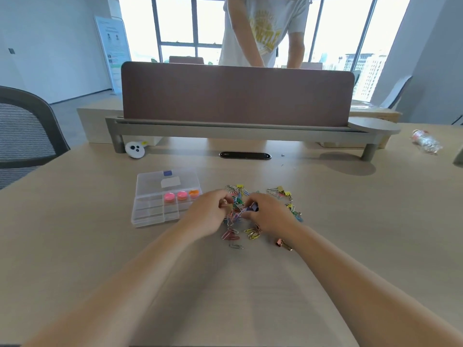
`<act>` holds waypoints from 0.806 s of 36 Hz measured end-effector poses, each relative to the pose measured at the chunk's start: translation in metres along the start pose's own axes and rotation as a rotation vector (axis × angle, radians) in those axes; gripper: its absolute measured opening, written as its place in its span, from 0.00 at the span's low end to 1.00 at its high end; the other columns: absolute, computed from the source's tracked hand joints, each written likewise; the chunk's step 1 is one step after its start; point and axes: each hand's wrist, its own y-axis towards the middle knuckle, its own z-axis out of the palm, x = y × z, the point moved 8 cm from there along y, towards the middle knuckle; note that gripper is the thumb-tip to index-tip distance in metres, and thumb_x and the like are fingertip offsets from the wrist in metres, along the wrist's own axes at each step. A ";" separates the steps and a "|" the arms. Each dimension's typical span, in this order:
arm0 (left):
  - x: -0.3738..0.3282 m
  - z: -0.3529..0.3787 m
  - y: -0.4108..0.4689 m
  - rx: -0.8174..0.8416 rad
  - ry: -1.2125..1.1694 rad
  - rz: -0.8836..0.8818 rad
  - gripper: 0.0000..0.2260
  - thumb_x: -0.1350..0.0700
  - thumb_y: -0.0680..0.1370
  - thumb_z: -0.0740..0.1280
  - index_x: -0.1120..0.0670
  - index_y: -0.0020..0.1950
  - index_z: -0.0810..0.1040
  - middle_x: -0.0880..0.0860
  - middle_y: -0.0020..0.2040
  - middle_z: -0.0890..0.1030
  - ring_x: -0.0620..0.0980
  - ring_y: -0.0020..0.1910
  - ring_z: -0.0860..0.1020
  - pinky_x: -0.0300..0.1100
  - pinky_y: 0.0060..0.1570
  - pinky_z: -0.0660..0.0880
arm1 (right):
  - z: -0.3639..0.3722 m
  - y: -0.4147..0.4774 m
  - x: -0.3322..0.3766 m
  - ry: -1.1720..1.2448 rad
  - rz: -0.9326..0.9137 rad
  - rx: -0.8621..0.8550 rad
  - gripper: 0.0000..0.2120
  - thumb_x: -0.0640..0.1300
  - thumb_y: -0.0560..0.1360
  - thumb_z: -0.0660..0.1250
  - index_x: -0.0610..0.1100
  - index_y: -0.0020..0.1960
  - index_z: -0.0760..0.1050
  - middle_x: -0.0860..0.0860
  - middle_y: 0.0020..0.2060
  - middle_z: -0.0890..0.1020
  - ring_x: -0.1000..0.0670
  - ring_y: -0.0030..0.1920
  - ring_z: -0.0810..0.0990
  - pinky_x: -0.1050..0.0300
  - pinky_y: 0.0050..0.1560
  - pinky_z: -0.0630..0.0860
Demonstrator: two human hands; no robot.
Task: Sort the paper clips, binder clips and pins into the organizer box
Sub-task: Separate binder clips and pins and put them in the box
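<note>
Right of the organizer box (150, 214), we find fingers curled: left hand (208, 214) pinches a small clip (224, 203), right hand (271, 216) grips a dark binder clip (253, 209).

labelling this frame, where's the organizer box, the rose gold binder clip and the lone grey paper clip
organizer box (150, 212): head view, bare front-left compartment
rose gold binder clip (280, 242): head view, its body
grey paper clip (236, 246): head view, middle of its loop

Chair (25, 131): standing at nine o'clock (mesh back).
Bottle (427, 141): lying crushed at two o'clock.
Person (265, 31): standing at twelve o'clock, behind divider (235, 93).
</note>
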 end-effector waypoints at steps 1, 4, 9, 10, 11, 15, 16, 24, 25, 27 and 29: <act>-0.002 0.001 0.000 -0.003 -0.008 -0.002 0.06 0.57 0.80 0.63 0.48 0.55 0.77 0.46 0.44 0.78 0.46 0.39 0.77 0.39 0.35 0.69 | -0.004 -0.001 -0.003 0.005 0.013 -0.014 0.10 0.51 0.75 0.70 0.47 0.51 0.75 0.50 0.46 0.78 0.49 0.45 0.76 0.56 0.42 0.71; -0.011 0.005 0.003 0.003 -0.025 -0.006 0.07 0.58 0.80 0.62 0.48 0.55 0.77 0.45 0.45 0.77 0.46 0.39 0.78 0.39 0.35 0.72 | -0.016 -0.004 -0.014 0.034 0.058 -0.059 0.10 0.51 0.77 0.67 0.46 0.50 0.73 0.50 0.43 0.79 0.50 0.41 0.76 0.56 0.38 0.71; -0.021 0.016 0.010 0.040 -0.066 -0.010 0.12 0.62 0.80 0.59 0.49 0.55 0.78 0.49 0.49 0.80 0.47 0.34 0.77 0.38 0.30 0.70 | -0.031 -0.007 -0.034 0.016 0.124 -0.071 0.09 0.47 0.81 0.58 0.45 0.57 0.73 0.50 0.48 0.78 0.50 0.43 0.76 0.55 0.41 0.72; -0.022 0.018 0.012 0.045 -0.065 -0.010 0.14 0.64 0.80 0.58 0.49 0.55 0.78 0.50 0.50 0.80 0.47 0.34 0.76 0.38 0.29 0.69 | -0.032 -0.008 -0.037 0.016 0.135 -0.065 0.10 0.47 0.82 0.57 0.45 0.57 0.73 0.50 0.47 0.79 0.49 0.43 0.77 0.55 0.42 0.72; -0.023 0.019 0.013 0.047 -0.066 -0.010 0.15 0.65 0.79 0.57 0.48 0.55 0.78 0.50 0.52 0.80 0.46 0.34 0.75 0.37 0.29 0.67 | -0.034 -0.008 -0.040 0.018 0.142 -0.060 0.11 0.47 0.81 0.56 0.44 0.56 0.75 0.50 0.44 0.79 0.48 0.43 0.78 0.53 0.42 0.73; -0.026 0.019 0.020 0.028 -0.019 0.003 0.16 0.66 0.78 0.57 0.48 0.54 0.78 0.52 0.56 0.80 0.51 0.40 0.76 0.37 0.30 0.64 | -0.040 -0.007 -0.046 0.032 0.158 -0.082 0.09 0.48 0.79 0.59 0.45 0.48 0.76 0.49 0.42 0.81 0.47 0.44 0.79 0.51 0.46 0.77; -0.025 0.018 0.022 0.014 -0.020 -0.007 0.17 0.67 0.78 0.56 0.50 0.55 0.79 0.53 0.57 0.80 0.55 0.44 0.78 0.37 0.31 0.65 | -0.041 -0.006 -0.046 0.046 0.158 -0.091 0.09 0.48 0.79 0.59 0.45 0.48 0.75 0.50 0.43 0.81 0.47 0.45 0.79 0.51 0.47 0.77; -0.018 0.006 0.033 -0.005 0.030 -0.054 0.18 0.68 0.78 0.54 0.52 0.54 0.78 0.52 0.50 0.76 0.45 0.34 0.71 0.35 0.26 0.63 | -0.041 0.005 -0.041 0.036 0.107 -0.095 0.09 0.52 0.80 0.62 0.47 0.49 0.75 0.50 0.45 0.80 0.50 0.43 0.78 0.54 0.43 0.75; -0.018 0.007 0.033 0.007 0.035 -0.060 0.17 0.67 0.78 0.54 0.52 0.55 0.77 0.52 0.52 0.77 0.45 0.32 0.70 0.33 0.23 0.63 | -0.039 0.007 -0.041 0.023 0.107 -0.086 0.10 0.52 0.80 0.61 0.46 0.50 0.75 0.50 0.44 0.81 0.49 0.43 0.78 0.54 0.43 0.75; -0.016 0.010 0.035 0.024 0.035 -0.062 0.14 0.64 0.80 0.54 0.51 0.56 0.76 0.53 0.52 0.77 0.46 0.31 0.72 0.33 0.23 0.64 | -0.034 0.011 -0.041 0.010 0.110 -0.065 0.12 0.54 0.80 0.60 0.46 0.50 0.76 0.50 0.43 0.81 0.49 0.42 0.79 0.52 0.42 0.76; -0.014 0.013 0.036 0.046 0.040 -0.063 0.11 0.62 0.80 0.57 0.51 0.56 0.75 0.51 0.50 0.77 0.49 0.35 0.75 0.37 0.29 0.68 | -0.030 0.016 -0.041 -0.006 0.113 -0.057 0.14 0.55 0.81 0.57 0.45 0.51 0.75 0.50 0.41 0.80 0.48 0.41 0.79 0.54 0.38 0.74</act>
